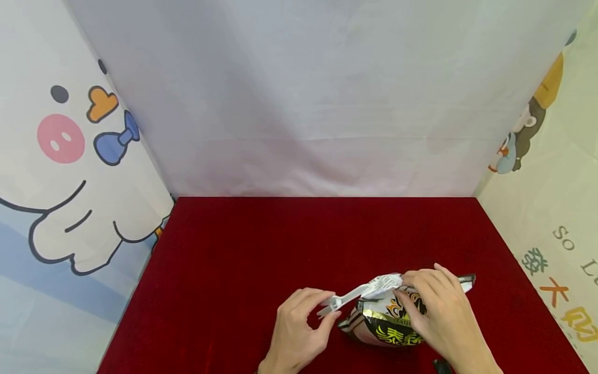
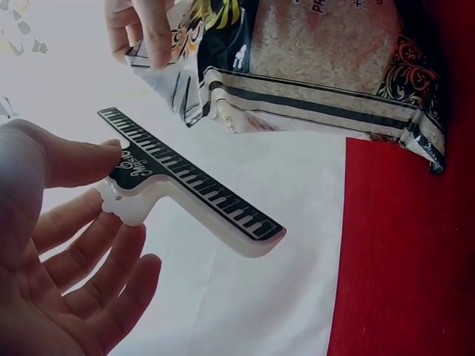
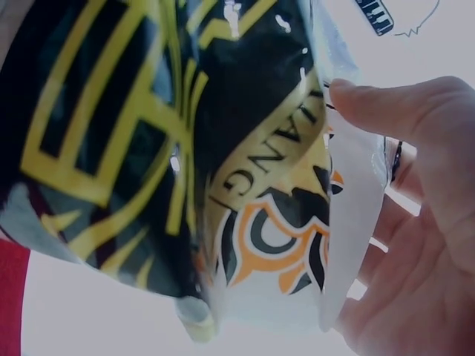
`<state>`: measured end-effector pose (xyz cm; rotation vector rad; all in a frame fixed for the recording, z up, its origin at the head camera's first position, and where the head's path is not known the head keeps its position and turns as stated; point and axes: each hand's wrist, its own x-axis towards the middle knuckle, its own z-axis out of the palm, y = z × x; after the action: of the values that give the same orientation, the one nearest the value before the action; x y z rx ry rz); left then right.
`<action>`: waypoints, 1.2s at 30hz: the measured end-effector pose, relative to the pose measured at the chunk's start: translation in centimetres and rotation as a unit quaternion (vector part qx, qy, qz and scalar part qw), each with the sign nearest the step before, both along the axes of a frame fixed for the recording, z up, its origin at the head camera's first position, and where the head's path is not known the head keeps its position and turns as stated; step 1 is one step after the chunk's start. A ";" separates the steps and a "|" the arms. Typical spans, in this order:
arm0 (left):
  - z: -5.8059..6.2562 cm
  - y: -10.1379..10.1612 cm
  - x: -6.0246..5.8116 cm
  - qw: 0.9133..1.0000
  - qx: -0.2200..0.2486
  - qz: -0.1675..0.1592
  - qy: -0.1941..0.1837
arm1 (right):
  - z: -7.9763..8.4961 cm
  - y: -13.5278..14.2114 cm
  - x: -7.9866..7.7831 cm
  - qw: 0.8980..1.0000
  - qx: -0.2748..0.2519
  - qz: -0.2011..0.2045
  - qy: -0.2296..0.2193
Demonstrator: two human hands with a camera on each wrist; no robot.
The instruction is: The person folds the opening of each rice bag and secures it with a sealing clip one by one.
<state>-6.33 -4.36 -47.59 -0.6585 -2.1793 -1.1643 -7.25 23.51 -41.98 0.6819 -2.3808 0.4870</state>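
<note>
My left hand pinches a white music clip by its grips, between thumb and fingers. Black and white piano keys are printed along the clip's long bar, which points toward the bag. A bag of rice, black, gold and clear, stands on the table to the right of that hand. Its top flap is gripped between the thumb and fingers of my right hand. In the right wrist view, the thumb presses the near side of the bag with the other fingers behind it. The clip appears apart from the bag's edge.
A small black object lies at the table's front edge, below my right wrist. The red tabletop extends left and back. White cloth hangs behind it, with printed cloths on both sides.
</note>
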 end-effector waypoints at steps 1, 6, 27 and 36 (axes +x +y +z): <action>-0.1 0.0 0.0 1.000 0.000 0.000 0.000 | 0.0 0.0 0.0 1.000 -0.001 -0.001 -0.002; -0.2 0.3 -0.1 1.000 -0.003 0.002 -0.004 | -0.1 0.0 -0.1 1.000 -0.007 0.006 0.006; -0.2 1.0 -0.3 1.000 -0.012 0.004 -0.023 | 0.0 0.1 -0.3 0.998 -0.022 0.041 0.030; -0.4 1.7 -0.5 1.000 0.002 0.007 -0.030 | -0.1 0.2 -0.4 0.998 -0.025 0.048 0.029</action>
<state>-6.81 -2.64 -47.96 -0.6128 -2.2263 -1.1948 -7.70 23.70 -42.06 0.7792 -2.2814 0.5571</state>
